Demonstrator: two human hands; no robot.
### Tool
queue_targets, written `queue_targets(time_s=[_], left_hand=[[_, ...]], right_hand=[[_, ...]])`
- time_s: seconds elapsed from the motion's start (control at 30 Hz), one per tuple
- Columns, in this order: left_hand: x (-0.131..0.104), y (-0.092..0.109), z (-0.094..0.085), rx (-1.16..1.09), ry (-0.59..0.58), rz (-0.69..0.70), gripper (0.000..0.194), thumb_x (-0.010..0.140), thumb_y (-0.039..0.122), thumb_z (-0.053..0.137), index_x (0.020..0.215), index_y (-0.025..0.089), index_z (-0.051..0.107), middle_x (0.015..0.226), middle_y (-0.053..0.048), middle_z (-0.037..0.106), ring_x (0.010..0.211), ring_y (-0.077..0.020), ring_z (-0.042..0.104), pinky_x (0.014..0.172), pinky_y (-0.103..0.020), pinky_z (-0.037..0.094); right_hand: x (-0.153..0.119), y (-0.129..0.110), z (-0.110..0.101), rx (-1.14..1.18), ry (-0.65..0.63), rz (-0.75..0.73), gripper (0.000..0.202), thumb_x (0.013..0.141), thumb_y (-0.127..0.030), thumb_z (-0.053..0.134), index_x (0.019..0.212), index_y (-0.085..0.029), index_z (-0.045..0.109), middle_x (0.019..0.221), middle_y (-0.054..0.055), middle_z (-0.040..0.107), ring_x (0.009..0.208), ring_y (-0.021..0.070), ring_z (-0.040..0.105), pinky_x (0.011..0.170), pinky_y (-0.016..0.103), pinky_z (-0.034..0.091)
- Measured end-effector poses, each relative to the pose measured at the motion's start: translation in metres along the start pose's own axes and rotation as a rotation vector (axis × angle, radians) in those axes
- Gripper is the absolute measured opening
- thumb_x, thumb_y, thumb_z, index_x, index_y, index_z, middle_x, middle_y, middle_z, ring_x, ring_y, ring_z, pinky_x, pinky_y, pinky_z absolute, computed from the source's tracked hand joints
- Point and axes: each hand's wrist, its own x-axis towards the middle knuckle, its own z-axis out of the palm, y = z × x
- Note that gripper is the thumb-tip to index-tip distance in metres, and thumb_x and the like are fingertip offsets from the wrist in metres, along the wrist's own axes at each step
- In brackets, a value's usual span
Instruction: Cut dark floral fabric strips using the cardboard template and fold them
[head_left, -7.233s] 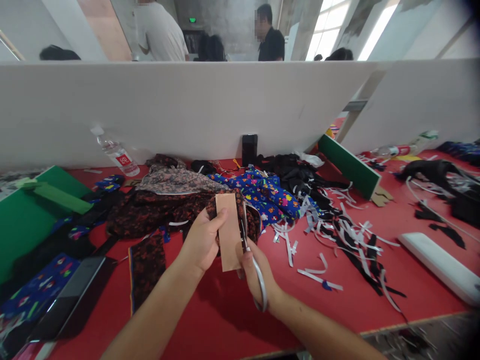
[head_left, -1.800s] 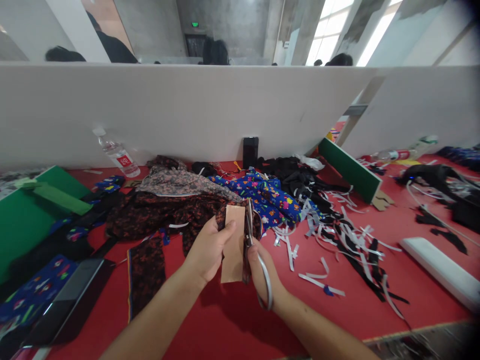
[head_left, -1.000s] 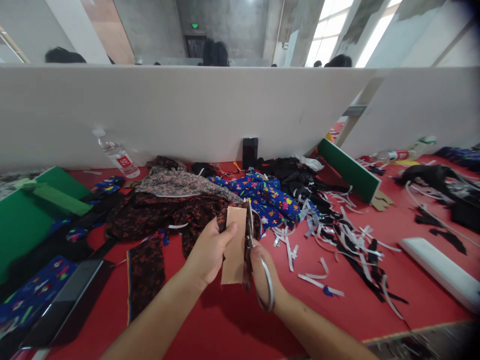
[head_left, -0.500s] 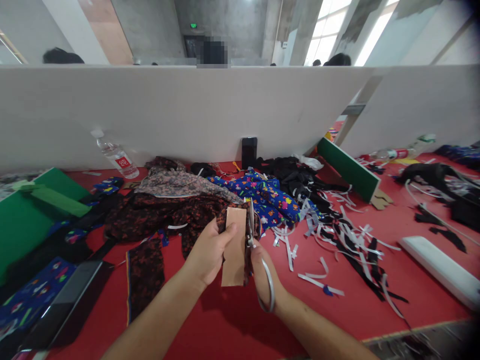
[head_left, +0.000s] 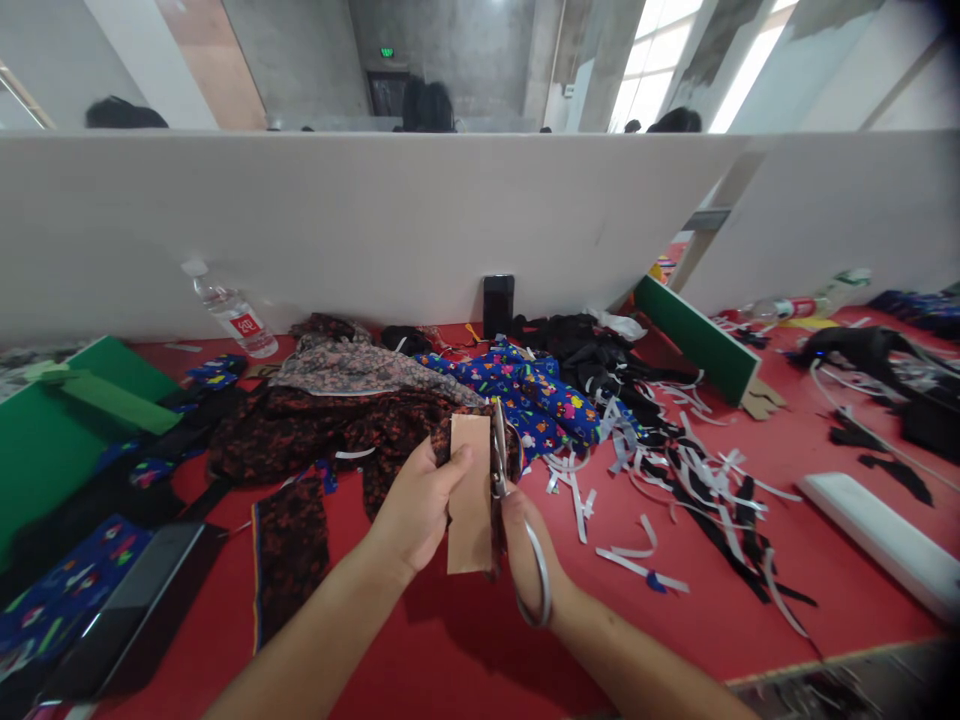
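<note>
My left hand (head_left: 420,505) pinches a tan cardboard strip (head_left: 470,520) against dark floral fabric (head_left: 441,440), thumb on top. The strip stands lengthwise, away from me. My right hand (head_left: 525,555) is closed round the handles of metal scissors (head_left: 501,465). Their blades point away from me along the strip's right edge and look nearly closed, with dark fabric beside them. Behind my hands, a heap of floral cloth (head_left: 300,435) reaches left, and blue patterned cloth (head_left: 551,395) lies to the right. A separate floral piece (head_left: 292,550) with a striped edge lies left of my left forearm.
White and black scraps (head_left: 720,490) lie on the red table (head_left: 585,640). A phone (head_left: 498,306) leans on the white partition (head_left: 420,220). A water bottle (head_left: 238,318) stands left. Green boards (head_left: 697,340) flank the area. People's heads (head_left: 427,106) show beyond the partition.
The scissor blades look more closed than before. The cardboard's near end has shifted slightly to the right. Both hands are almost in the same place.
</note>
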Motion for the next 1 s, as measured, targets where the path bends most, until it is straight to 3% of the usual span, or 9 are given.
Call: queue_targets(time_s=[0.27, 0.4, 0.63, 1.0], left_hand=[[0.0000, 0.0017, 0.0011, -0.002, 0.012, -0.013, 0.036, 0.065, 0.023, 0.074, 0.099, 0.016, 0.062, 0.081, -0.004, 0.071, 0.072, -0.0199, 0.068, 0.068, -0.030, 0.053], [0.0005, 0.0018, -0.0003, 0.009, -0.001, 0.004, 0.032, 0.066, 0.023, 0.073, 0.095, 0.016, 0.062, 0.081, -0.004, 0.071, 0.073, -0.0197, 0.067, 0.072, -0.032, 0.053], [0.0008, 0.0010, -0.0028, 0.040, -0.052, -0.012, 0.024, 0.072, 0.022, 0.068, 0.094, 0.016, 0.061, 0.079, -0.003, 0.070, 0.068, -0.0174, 0.066, 0.070, -0.031, 0.054], [-0.0001, 0.0024, -0.0043, 0.067, -0.066, -0.007, 0.025, 0.073, 0.022, 0.067, 0.097, 0.016, 0.059, 0.080, -0.004, 0.070, 0.068, -0.0168, 0.067, 0.065, -0.027, 0.052]], right_hand=[[-0.0034, 0.0025, 0.0005, 0.035, 0.008, 0.101, 0.061, 0.079, -0.073, 0.033, 0.086, -0.017, 0.056, 0.045, -0.005, 0.044, 0.033, 0.0085, 0.037, 0.032, 0.019, 0.031], [-0.0025, 0.0026, 0.0016, 0.054, -0.006, 0.040, 0.061, 0.080, -0.072, 0.032, 0.094, -0.018, 0.055, 0.052, -0.004, 0.047, 0.034, 0.0078, 0.038, 0.032, 0.020, 0.035], [0.0006, 0.0017, 0.0036, 0.096, -0.010, 0.002, 0.058, 0.081, -0.072, 0.032, 0.086, -0.017, 0.052, 0.046, -0.008, 0.038, 0.031, 0.0060, 0.035, 0.030, 0.017, 0.032], [0.0019, 0.0038, 0.0003, 0.105, -0.056, -0.016, 0.051, 0.084, -0.067, 0.034, 0.085, -0.018, 0.049, 0.053, -0.007, 0.038, 0.038, 0.0053, 0.034, 0.035, 0.017, 0.033]])
